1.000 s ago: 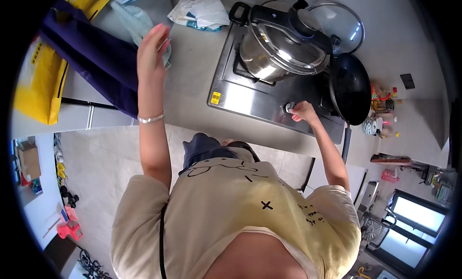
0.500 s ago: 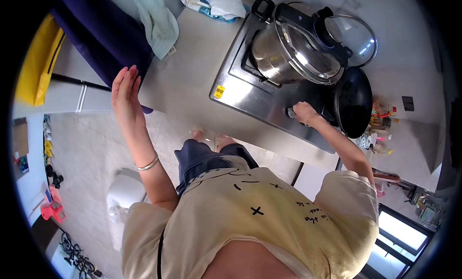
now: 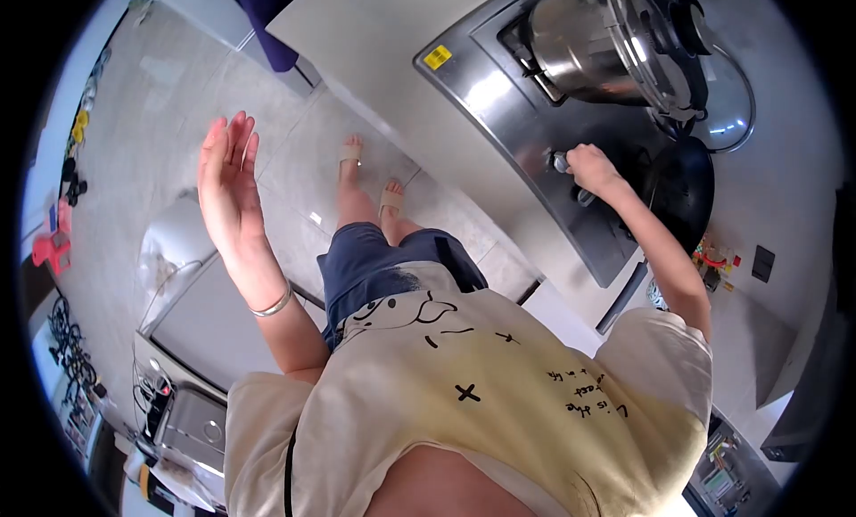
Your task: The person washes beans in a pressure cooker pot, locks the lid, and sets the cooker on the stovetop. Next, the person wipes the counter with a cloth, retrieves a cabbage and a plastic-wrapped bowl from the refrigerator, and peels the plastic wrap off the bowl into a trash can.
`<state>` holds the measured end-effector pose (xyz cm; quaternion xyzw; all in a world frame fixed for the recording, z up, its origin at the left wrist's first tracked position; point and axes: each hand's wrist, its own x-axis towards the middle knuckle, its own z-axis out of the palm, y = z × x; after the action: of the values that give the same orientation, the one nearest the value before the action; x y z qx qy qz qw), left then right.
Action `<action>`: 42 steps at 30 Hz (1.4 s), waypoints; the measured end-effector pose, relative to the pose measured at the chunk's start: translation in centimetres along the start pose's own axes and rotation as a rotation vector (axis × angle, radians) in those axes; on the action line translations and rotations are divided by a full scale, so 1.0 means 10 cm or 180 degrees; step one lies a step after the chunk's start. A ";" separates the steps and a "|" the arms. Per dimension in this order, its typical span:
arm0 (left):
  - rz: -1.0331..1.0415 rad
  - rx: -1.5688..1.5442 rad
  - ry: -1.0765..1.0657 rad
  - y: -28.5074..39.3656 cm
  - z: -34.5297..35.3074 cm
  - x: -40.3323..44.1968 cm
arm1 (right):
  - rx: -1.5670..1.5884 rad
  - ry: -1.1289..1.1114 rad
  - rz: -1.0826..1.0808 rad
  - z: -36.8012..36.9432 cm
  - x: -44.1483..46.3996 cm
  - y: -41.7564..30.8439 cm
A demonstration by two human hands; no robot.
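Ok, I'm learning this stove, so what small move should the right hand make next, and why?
Perhaps turn the knob nearer the pot slightly: the right hand is right at it, and the pot sits on the stove.

The stove (image 3: 499, 125) is set into the desk (image 3: 374, 53), its near edge alongside the desk's near edge. The pot (image 3: 580, 49) stands on the stove's left half, towards the far edge; a loose lid (image 3: 731, 98) lies beyond and to its right. The pan (image 3: 685, 192) is on the right half, its handle running to the desk's near edge. Two controls sit near the stove's near edge: the left knob (image 3: 560, 162), with the right hand (image 3: 591, 171) on it, and the right knob (image 3: 585, 198) beside it. A sticker (image 3: 437, 57) occupies the stove's near left corner. A cloth (image 3: 269, 22) hangs at the desk's left end. The left hand (image 3: 230, 187) is above the floor (image 3: 294, 143), left of the feet (image 3: 350, 153).
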<state>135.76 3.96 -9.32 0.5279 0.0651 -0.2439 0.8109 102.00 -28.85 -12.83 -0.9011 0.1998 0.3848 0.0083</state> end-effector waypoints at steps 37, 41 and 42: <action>-0.0205 -0.0247 -0.0731 0.62 -0.55 0.25 | 0.1564 0.2589 0.2476 0.39 -0.40 -1.22; -0.0797 0.0043 -0.1332 0.33 -0.14 0.18 | 0.2793 0.2149 0.3100 1.14 -0.81 -2.49; -0.0939 0.0155 -0.1517 0.26 0.00 0.11 | 0.2843 0.2130 0.3203 1.60 -0.84 -2.81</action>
<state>137.97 4.45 -7.58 0.4599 -0.0572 -0.4781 0.7461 95.99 2.68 -22.15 -0.6809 0.7165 -0.0699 0.1350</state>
